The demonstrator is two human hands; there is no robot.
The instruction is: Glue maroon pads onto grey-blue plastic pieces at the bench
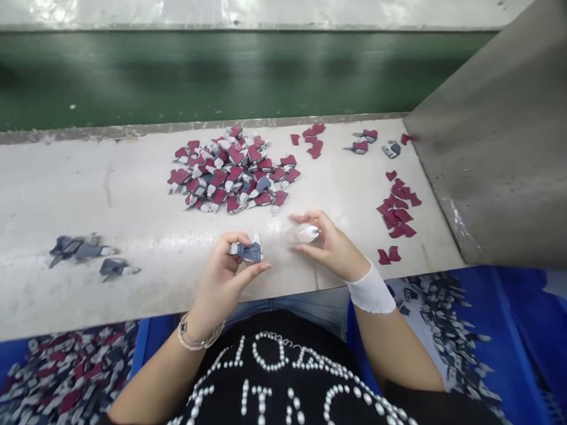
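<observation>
- Table (146, 236): pale work surface, with a green strip (221, 77) along its far side.
- Pile (234, 171): a heap of red, grey and white pieces beyond the two hands, nearer the left one.
- Panel (500, 147): grey metal, slanted, bounding the right end of the table.
- Red pieces (398, 215): flat, loosely grouped near the panel, to the right of the right hand. A smaller red group (314, 141) lies just right of the pile's far part.
- Assembled pieces (361, 146): two with red faces, at the far right of the table; a blue-grey piece (392, 149) lies beside them.
- Blue-grey pieces (84, 248): a small group at the left of the table.
- Left bin (142, 342): blue, below table level, filled with red and grey pieces.
- Right bin (509, 330): blue, below table level, containing dark and white pieces.
- Part (249, 252): blue-grey and white, in the left hand, above the table's near half.
- Left hand (228, 271): closed on the part in a pinch, thumb below, fingers curled above; bracelet at the wrist.
- Right hand (332, 245): partly curled, gripping the bottle (303, 234) between thumb and fingers; white band at the wrist.
- Bottle: translucent, dark-tipped, level with the part and apart from it.
</observation>
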